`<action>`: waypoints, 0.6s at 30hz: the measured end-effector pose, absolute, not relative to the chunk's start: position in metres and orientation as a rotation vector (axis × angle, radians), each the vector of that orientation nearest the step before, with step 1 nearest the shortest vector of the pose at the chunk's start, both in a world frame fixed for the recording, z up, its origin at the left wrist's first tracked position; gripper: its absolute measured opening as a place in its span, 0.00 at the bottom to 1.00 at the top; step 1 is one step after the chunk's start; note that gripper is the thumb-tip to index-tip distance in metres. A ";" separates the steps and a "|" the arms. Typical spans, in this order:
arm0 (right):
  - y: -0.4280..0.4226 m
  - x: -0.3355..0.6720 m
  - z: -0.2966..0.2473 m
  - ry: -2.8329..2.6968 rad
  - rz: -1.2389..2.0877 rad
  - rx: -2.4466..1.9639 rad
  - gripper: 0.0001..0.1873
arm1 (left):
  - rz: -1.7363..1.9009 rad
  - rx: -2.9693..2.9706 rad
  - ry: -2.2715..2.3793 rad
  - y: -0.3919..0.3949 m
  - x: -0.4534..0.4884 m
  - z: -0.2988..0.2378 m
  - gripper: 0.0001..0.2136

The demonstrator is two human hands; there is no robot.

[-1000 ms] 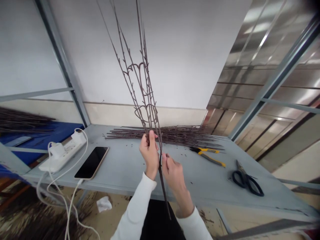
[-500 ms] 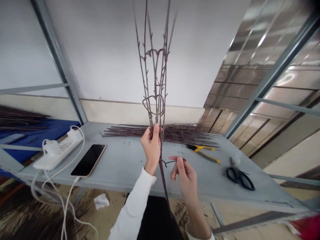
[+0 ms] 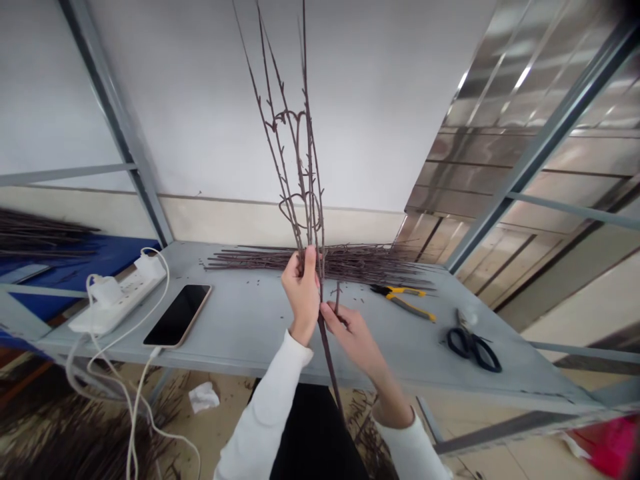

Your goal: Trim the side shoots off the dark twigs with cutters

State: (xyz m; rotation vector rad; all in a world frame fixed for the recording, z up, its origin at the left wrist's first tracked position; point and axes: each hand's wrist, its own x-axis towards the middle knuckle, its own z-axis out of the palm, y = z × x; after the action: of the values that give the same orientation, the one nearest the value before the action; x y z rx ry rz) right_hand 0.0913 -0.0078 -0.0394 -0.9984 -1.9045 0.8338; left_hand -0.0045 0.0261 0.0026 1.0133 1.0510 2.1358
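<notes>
My left hand (image 3: 303,288) is closed around a branch (image 3: 327,357) made of thin brown twigs, held upright in front of me. Its several long twigs fan upward, with curled loops partway up, and a single thicker stem runs down below the hand. My right hand (image 3: 353,333) pinches a short side twig (image 3: 338,297) against the stem, just under my left hand; this twig now points up. Behind both hands a pile of brown twigs (image 3: 360,263) lies across the back of the table.
Yellow-handled pliers (image 3: 407,301) and black-handled scissors (image 3: 474,347) lie on the grey table (image 3: 240,333) to the right. On the left are a phone (image 3: 177,316) and a white power strip (image 3: 117,303) with cables hanging down. Metal posts (image 3: 555,137) frame both sides.
My right hand has moved up and left to the stem, and the side twig has swung from sideways to upright. The branch's top has tilted left. My left hand keeps its hold.
</notes>
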 end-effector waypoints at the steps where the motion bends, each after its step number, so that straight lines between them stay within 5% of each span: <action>1: -0.007 0.088 -0.042 -1.906 0.814 -0.969 0.20 | 2.140 1.011 1.064 0.026 -0.006 0.001 0.17; 18: -0.041 0.092 -0.082 -1.828 0.006 -1.011 0.17 | 1.936 1.115 1.171 0.018 0.011 -0.013 0.17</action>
State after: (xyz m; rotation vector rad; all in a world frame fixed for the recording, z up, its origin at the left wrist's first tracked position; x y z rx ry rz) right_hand 0.0919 -0.0409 -0.0824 -1.0114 -1.8277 0.0063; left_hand 0.0108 0.0175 -0.0126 1.1146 1.1707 1.9356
